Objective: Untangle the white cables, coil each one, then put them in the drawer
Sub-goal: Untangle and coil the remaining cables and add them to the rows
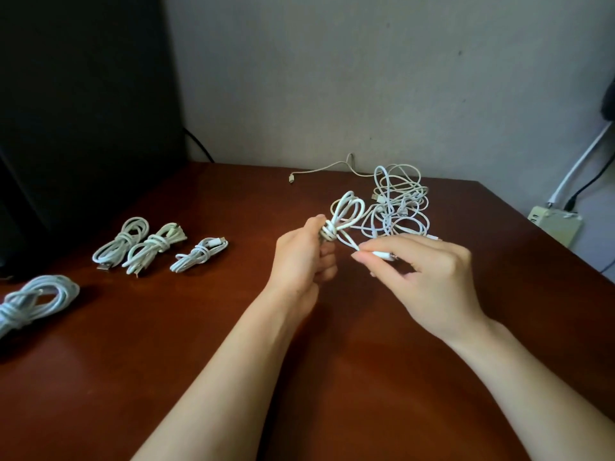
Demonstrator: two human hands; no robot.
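Nearest, at the left edge of the tabletop (332,377), lies the largest coiled bundle (36,299). It is partly cut off by the frame, and its long axis runs from near left to far right.

Further in, at mid-table, the left hand (304,257) is raised above the wood with its fingers (327,257) curled round the wrapped waist of a half-coiled cable (346,211). The cable's loops fan out of the fist and point up and away toward the far side. Its free tail slants down to the right into the right hand (429,277), where thumb and forefinger pinch the white plug end (379,253). The other fingers of that hand are loosely bent and hold nothing.

Left of the hands, three smaller coiled bundles sit in a row, close together: a left coil (121,239), a middle coil (154,247) and a right coil (199,253). Their long axes are roughly parallel, each tied at the waist and slanting from near left to far right.

Just beyond the right hand, the tangled heap (399,201) of white cables rests on the tabletop. Whether the held cable touches it cannot be told.

Near the far edge, a single loose cable (319,170) trails leftward, with its plug pointing left. A dark panel (83,94) stands at far left, and a pale power strip (554,224) sits off the table's right edge.
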